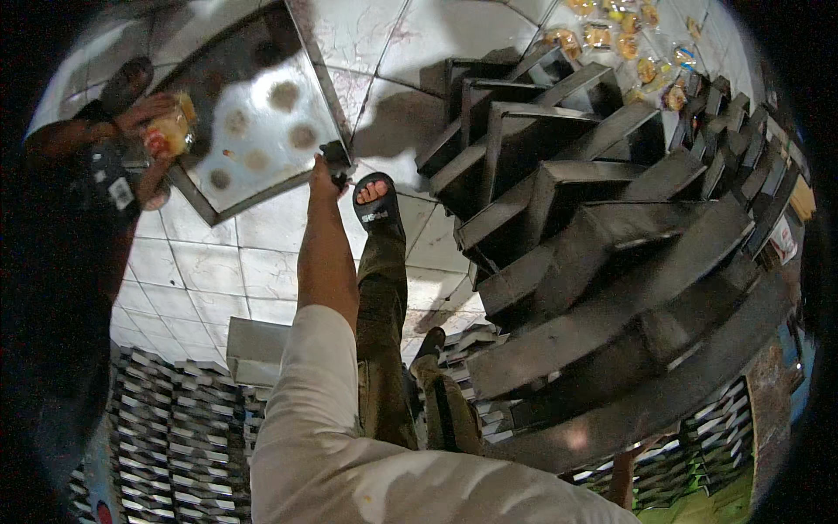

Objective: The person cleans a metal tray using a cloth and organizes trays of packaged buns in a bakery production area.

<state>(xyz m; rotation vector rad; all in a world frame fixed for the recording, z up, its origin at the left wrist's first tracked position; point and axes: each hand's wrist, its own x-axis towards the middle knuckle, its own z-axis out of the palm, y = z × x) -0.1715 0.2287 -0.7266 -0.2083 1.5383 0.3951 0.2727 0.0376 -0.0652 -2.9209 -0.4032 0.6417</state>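
My left hand [330, 180] grips the near right corner of a large metal baking tray [262, 157] with a black cloth or pad [336, 154] between. The thumb lies along the rim; the fingers are partly hidden by the edge. Round brownish marks and a small crumb [229, 154] dot the tray's shiny surface. Over the tray's left side, a co-worker's hands [145, 112] hold a clear plastic packet of baked goods [171, 128]. My right hand is out of view.
Crosswise-stacked dark metal trays [556, 177] rise close on my right. Beyond them, wrapped baked goods [628, 42] lie scattered on the tiled floor [203, 262]. More stacked trays [177, 439] stand at lower left. My sandalled foot [374, 203] is near the tray corner.
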